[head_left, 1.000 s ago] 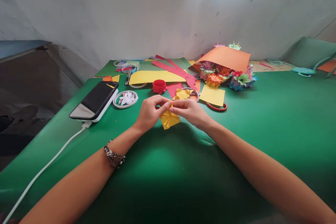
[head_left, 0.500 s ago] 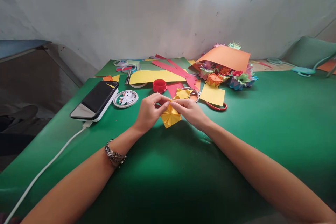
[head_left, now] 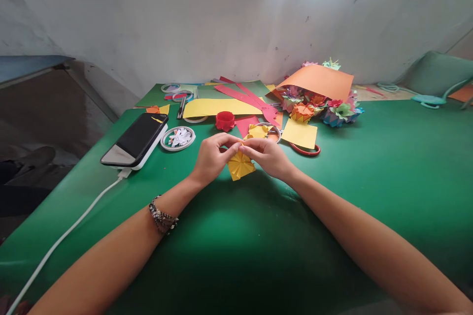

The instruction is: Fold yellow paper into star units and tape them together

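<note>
A small yellow folded paper (head_left: 241, 166), creased outward from its centre, hangs between my hands above the green table. My left hand (head_left: 215, 154) pinches its upper edge between thumb and forefinger. From the other side my right hand (head_left: 269, 155) grips the same edge, the two thumb tips nearly touching. The fingers cover the paper's top part. Just behind it lies another yellow folded paper piece (head_left: 257, 131), beside a tape roll. A red paper ring (head_left: 224, 121) with a jagged lower edge stands behind my left hand.
On the left lie a phone (head_left: 136, 139) with a white cable (head_left: 70, 234) and a tape ring of white scraps (head_left: 178, 138). Red-handled scissors (head_left: 306, 150) lie partly under a yellow square (head_left: 300, 133). Paper flowers (head_left: 342, 110) sit at the back under an orange sheet (head_left: 318, 81).
Both hands keep their pinch on the yellow folded paper. The paper's creased face has shifted only slightly, and the whole view has moved a few pixels.
</note>
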`<act>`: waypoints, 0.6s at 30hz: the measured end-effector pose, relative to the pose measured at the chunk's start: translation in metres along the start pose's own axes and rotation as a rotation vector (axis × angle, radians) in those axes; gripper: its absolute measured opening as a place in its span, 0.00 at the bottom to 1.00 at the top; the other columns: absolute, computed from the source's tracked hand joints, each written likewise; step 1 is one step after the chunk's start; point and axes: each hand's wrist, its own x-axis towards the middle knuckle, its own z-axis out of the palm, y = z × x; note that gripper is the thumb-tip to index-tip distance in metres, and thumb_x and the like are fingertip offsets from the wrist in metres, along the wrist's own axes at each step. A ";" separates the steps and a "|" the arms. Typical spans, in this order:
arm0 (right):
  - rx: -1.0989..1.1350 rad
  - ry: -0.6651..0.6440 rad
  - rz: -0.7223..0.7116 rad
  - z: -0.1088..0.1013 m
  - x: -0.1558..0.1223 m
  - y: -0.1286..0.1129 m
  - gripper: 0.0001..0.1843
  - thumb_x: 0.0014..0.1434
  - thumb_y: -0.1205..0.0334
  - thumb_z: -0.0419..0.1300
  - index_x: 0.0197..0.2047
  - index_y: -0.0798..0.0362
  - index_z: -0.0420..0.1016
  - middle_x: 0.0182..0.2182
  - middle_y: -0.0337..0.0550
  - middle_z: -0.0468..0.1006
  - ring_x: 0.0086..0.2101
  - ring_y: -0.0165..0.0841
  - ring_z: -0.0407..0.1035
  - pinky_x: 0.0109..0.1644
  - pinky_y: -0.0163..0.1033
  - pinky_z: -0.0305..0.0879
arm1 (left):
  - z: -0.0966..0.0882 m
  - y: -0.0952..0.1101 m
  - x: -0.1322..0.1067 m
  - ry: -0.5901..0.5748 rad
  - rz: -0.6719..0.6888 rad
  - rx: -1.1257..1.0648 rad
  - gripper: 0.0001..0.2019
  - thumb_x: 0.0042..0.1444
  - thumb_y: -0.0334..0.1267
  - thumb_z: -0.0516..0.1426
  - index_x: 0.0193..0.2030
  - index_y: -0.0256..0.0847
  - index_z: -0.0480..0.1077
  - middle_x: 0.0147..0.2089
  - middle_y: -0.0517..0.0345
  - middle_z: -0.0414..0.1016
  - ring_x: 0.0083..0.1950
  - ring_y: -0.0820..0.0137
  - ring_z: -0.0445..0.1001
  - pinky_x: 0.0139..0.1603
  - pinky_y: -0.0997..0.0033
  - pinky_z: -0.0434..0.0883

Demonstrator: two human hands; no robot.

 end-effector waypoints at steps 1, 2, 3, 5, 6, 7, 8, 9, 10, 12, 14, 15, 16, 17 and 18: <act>-0.018 0.010 -0.013 0.000 0.000 0.001 0.16 0.51 0.53 0.53 0.30 0.59 0.72 0.21 0.38 0.65 0.23 0.25 0.55 0.24 0.31 0.51 | 0.000 0.001 0.000 -0.001 0.005 -0.004 0.09 0.51 0.39 0.55 0.30 0.35 0.72 0.30 0.55 0.73 0.32 0.73 0.70 0.30 0.77 0.68; -0.034 0.023 -0.021 0.001 0.000 0.001 0.16 0.51 0.54 0.53 0.30 0.59 0.72 0.21 0.38 0.65 0.23 0.24 0.55 0.24 0.31 0.51 | 0.000 0.001 0.000 -0.008 0.010 -0.006 0.09 0.51 0.39 0.54 0.30 0.36 0.72 0.31 0.55 0.73 0.32 0.73 0.70 0.30 0.78 0.68; -0.053 0.038 -0.027 0.001 -0.001 0.002 0.15 0.51 0.54 0.53 0.28 0.59 0.71 0.20 0.37 0.64 0.22 0.24 0.54 0.24 0.31 0.50 | 0.000 0.002 0.000 -0.017 0.015 -0.007 0.10 0.52 0.39 0.53 0.30 0.36 0.72 0.31 0.55 0.73 0.32 0.73 0.70 0.30 0.78 0.67; -0.099 0.070 -0.030 0.002 -0.001 0.003 0.15 0.51 0.54 0.53 0.25 0.59 0.69 0.18 0.36 0.61 0.21 0.23 0.52 0.23 0.30 0.48 | -0.001 0.002 0.001 -0.045 0.016 -0.003 0.10 0.52 0.39 0.53 0.30 0.36 0.72 0.30 0.55 0.73 0.32 0.73 0.70 0.30 0.78 0.67; -0.120 0.080 -0.030 0.003 -0.001 0.004 0.15 0.51 0.54 0.53 0.23 0.58 0.68 0.18 0.35 0.60 0.21 0.23 0.51 0.22 0.30 0.47 | -0.002 0.002 0.001 -0.061 0.007 -0.003 0.10 0.51 0.39 0.54 0.30 0.35 0.72 0.30 0.55 0.73 0.32 0.73 0.69 0.29 0.78 0.67; -0.136 0.083 -0.032 0.003 -0.001 0.005 0.15 0.51 0.54 0.53 0.22 0.58 0.67 0.17 0.35 0.59 0.21 0.23 0.51 0.22 0.30 0.47 | -0.002 0.002 0.001 -0.075 -0.008 -0.009 0.10 0.51 0.39 0.54 0.29 0.35 0.72 0.29 0.55 0.72 0.32 0.73 0.69 0.29 0.78 0.67; -0.144 0.078 -0.035 0.003 -0.001 0.006 0.15 0.51 0.55 0.53 0.22 0.58 0.67 0.17 0.35 0.59 0.21 0.23 0.51 0.22 0.30 0.47 | -0.003 0.001 0.001 -0.087 -0.026 -0.023 0.10 0.49 0.40 0.55 0.29 0.35 0.72 0.29 0.55 0.71 0.31 0.73 0.69 0.28 0.78 0.67; -0.148 0.070 -0.041 0.003 -0.001 0.006 0.15 0.51 0.55 0.52 0.22 0.58 0.67 0.17 0.35 0.59 0.21 0.23 0.51 0.22 0.30 0.47 | -0.003 0.000 0.002 -0.099 -0.047 -0.042 0.10 0.48 0.41 0.56 0.29 0.34 0.71 0.29 0.56 0.71 0.31 0.73 0.69 0.28 0.77 0.68; -0.150 0.062 -0.047 0.003 -0.001 0.006 0.14 0.51 0.56 0.52 0.22 0.58 0.67 0.17 0.35 0.59 0.21 0.23 0.51 0.22 0.30 0.48 | -0.004 0.000 0.002 -0.110 -0.064 -0.065 0.11 0.47 0.41 0.57 0.29 0.34 0.71 0.29 0.56 0.71 0.31 0.73 0.69 0.28 0.77 0.68; -0.161 0.047 -0.059 0.003 -0.001 0.006 0.15 0.52 0.56 0.52 0.22 0.58 0.68 0.17 0.35 0.59 0.21 0.23 0.50 0.22 0.29 0.48 | -0.005 -0.001 0.003 -0.126 -0.079 -0.100 0.11 0.47 0.43 0.57 0.29 0.34 0.70 0.28 0.56 0.70 0.30 0.73 0.69 0.28 0.77 0.68; -0.172 0.022 -0.062 0.003 -0.001 0.004 0.15 0.53 0.56 0.51 0.23 0.58 0.69 0.17 0.35 0.59 0.21 0.22 0.50 0.22 0.29 0.48 | -0.005 -0.002 0.003 -0.125 -0.066 -0.096 0.12 0.47 0.43 0.57 0.27 0.35 0.70 0.27 0.57 0.70 0.30 0.73 0.69 0.28 0.77 0.68; -0.167 0.010 -0.058 0.003 -0.001 0.003 0.15 0.53 0.57 0.51 0.24 0.59 0.70 0.18 0.35 0.60 0.21 0.23 0.51 0.22 0.29 0.48 | -0.005 -0.002 0.003 -0.113 -0.052 -0.081 0.12 0.47 0.44 0.57 0.27 0.35 0.70 0.27 0.57 0.70 0.29 0.74 0.68 0.28 0.77 0.67; -0.155 0.000 -0.051 0.003 -0.002 0.001 0.14 0.53 0.58 0.51 0.26 0.59 0.71 0.19 0.36 0.62 0.21 0.23 0.52 0.23 0.29 0.49 | -0.005 -0.002 0.003 -0.095 -0.034 -0.058 0.12 0.48 0.44 0.57 0.26 0.35 0.70 0.26 0.57 0.70 0.29 0.74 0.68 0.27 0.77 0.67; -0.138 -0.006 -0.041 0.004 -0.002 0.000 0.14 0.53 0.58 0.51 0.29 0.59 0.72 0.20 0.37 0.64 0.22 0.23 0.54 0.23 0.29 0.50 | -0.005 -0.002 0.002 -0.073 -0.013 -0.032 0.11 0.49 0.43 0.56 0.26 0.36 0.70 0.26 0.58 0.70 0.28 0.74 0.68 0.27 0.77 0.66; -0.121 -0.005 -0.031 0.004 -0.003 -0.001 0.14 0.53 0.59 0.50 0.31 0.59 0.73 0.21 0.38 0.65 0.23 0.23 0.55 0.24 0.29 0.51 | -0.004 -0.001 0.002 -0.052 0.006 -0.007 0.11 0.49 0.43 0.56 0.26 0.36 0.70 0.26 0.58 0.70 0.28 0.75 0.68 0.27 0.77 0.66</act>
